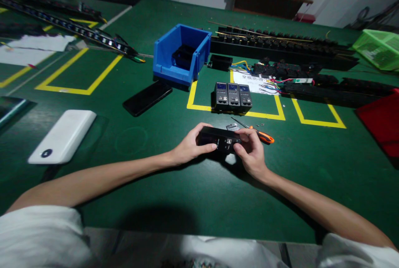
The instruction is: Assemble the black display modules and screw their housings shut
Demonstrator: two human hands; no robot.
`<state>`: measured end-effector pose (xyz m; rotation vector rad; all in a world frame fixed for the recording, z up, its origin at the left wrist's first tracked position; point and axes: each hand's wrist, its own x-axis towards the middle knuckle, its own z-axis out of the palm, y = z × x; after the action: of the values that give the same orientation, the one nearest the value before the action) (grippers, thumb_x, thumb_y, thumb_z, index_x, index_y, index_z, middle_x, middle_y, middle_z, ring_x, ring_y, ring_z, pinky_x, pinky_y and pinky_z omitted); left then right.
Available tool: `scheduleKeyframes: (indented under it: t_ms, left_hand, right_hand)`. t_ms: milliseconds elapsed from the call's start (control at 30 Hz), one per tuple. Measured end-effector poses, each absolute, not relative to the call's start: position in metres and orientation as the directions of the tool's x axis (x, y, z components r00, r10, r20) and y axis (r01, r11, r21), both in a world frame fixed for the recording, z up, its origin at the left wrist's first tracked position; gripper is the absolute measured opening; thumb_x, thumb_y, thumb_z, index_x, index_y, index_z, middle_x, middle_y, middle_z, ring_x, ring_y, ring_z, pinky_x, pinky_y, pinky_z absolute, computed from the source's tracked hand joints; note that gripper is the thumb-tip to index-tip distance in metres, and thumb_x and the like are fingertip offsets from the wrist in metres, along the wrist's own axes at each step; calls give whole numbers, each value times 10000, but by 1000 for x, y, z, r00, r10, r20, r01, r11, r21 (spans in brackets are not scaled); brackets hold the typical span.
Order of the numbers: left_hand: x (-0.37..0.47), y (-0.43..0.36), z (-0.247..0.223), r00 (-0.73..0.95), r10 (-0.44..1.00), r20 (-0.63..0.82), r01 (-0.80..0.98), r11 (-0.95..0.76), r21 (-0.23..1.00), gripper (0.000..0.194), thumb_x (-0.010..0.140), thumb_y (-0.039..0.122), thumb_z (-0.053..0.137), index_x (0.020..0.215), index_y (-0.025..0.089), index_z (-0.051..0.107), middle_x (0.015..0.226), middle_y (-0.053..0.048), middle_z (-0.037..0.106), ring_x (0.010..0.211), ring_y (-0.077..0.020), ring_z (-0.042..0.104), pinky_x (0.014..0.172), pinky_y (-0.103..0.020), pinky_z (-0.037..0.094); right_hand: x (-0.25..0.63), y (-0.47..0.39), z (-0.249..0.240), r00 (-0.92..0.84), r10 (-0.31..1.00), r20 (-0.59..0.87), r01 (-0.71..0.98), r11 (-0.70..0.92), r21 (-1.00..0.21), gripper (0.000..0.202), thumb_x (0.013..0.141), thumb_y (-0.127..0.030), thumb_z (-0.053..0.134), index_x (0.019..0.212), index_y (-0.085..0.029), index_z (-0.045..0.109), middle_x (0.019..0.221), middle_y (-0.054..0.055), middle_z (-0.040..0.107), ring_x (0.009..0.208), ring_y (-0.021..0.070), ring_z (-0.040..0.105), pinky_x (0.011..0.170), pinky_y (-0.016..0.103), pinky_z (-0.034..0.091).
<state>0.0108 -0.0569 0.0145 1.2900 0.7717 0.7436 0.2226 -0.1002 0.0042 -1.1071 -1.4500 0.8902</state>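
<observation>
Between both hands I hold a small black electronic module [222, 138], with ports and white print on the face turned toward me. My left hand [195, 145] grips its left end, thumb along the front. Thumb and fingers of my right hand [252, 151] close on its right end. Just behind the module lie a small grey metal piece [232, 127], several tiny screws [261, 125] and an orange-and-black screwdriver [264, 137]. Farther back, three similar black modules [233, 97] stand side by side within a yellow taped outline.
A blue bin [174, 70] with dark parts inside stands behind a black phone [147, 97]. The white power bank [64, 137] lies at left. Black rails with wires [286, 72] stretch across the back right. A red bin [380, 122] and a green basket [377, 47] are at right.
</observation>
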Motion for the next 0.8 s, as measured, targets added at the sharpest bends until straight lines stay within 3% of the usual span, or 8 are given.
scheduleKeyframes:
  t_ms: [267, 800]
  left_hand:
    - [12, -57, 19, 540, 837, -93, -29, 129, 991, 478, 736, 284, 755, 1117, 165, 494, 1044, -46, 594, 946, -167, 587, 802, -256, 479]
    - [11, -60, 20, 542, 835, -94, -60, 150, 987, 441, 762, 356, 734, 1103, 198, 502, 950, -4, 591, 881, -155, 581, 808, -280, 473]
  right_hand:
    - [222, -100, 2, -15, 966, 259, 168, 258, -951, 327, 829, -442, 668, 1053, -255, 523, 889, 8, 602, 768, 166, 601, 635, 296, 520]
    - [223, -101, 4, -40, 951, 307, 196, 309, -931, 310, 833, -382, 677, 1071, -245, 533, 909, 9, 611, 768, 161, 605, 654, 296, 513]
